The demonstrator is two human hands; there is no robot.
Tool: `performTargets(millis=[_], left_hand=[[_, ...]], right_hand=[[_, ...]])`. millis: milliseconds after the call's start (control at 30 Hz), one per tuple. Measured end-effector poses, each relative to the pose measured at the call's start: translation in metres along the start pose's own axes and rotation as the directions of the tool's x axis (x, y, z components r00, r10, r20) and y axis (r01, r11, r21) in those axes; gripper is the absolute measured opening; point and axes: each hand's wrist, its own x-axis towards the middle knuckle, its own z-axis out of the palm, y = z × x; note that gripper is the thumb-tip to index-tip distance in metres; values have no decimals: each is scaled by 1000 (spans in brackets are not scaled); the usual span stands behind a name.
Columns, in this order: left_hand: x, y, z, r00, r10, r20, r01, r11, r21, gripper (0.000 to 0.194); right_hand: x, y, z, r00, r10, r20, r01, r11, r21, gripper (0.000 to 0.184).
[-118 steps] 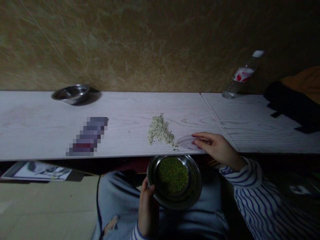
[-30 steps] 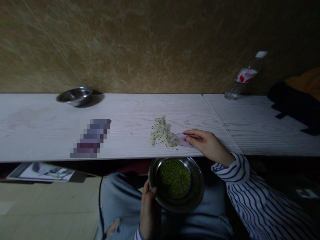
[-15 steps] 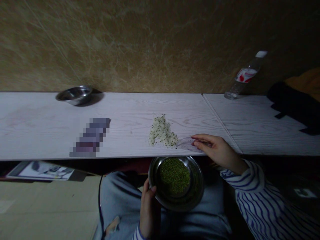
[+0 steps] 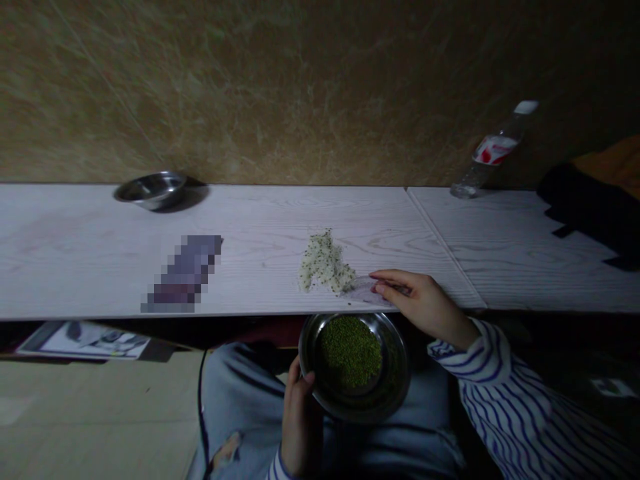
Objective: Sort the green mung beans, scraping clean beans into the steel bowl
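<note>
My left hand (image 4: 299,417) is closed on the left rim of a metal bowl (image 4: 397,370), held over my lap just below the table edge. Green mung beans (image 4: 351,350) cover the bowl's bottom. In my right hand (image 4: 423,297), pinched between thumb and fingers, is a clear, purplish plastic piece (image 4: 364,291) shaped like a scoop. Its left tip touches the lower right side of a pile of white grains (image 4: 323,263), which looks like rice with green beans scattered through it. One dark bean lies apart near the table edge.
A second metal bowl (image 4: 153,192) stands at the back left of the white table (image 4: 260,220). In front of it lies a flat, pixelated item (image 4: 185,270). A plastic bottle (image 4: 487,157) leans at the back right, beside dark fabric (image 4: 590,213). Papers (image 4: 85,340) lie below the table at left.
My right hand has moved a little left, bringing the plastic piece's tip to the pile's lower right edge. The left hand still holds the bowl in nearly the same place.
</note>
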Motion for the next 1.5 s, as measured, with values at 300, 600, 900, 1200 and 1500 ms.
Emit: performTargets(millis=[300, 600, 900, 1200, 1500], left_hand=[[0, 1, 0, 1000, 0, -3, 0, 1000, -13, 46], [2, 0, -4, 1000, 19, 4, -19, 1000, -1, 44], [-1, 2, -3, 1000, -8, -18, 8, 1000, -14, 45], [1, 4, -5, 1000, 11, -26, -12, 1000, -21, 43], [0, 6, -5, 1000, 20, -13, -20, 1000, -12, 45]], right_hand=[[5, -4, 0, 999, -29, -16, 30, 999, 30, 26], [11, -3, 0, 999, -13, -45, 16, 999, 52, 27], [10, -8, 8, 1000, -29, 0, 29, 999, 35, 27], [19, -2, 9, 999, -16, -46, 18, 999, 40, 27], [21, -7, 12, 999, -33, -40, 37, 994, 106, 26]])
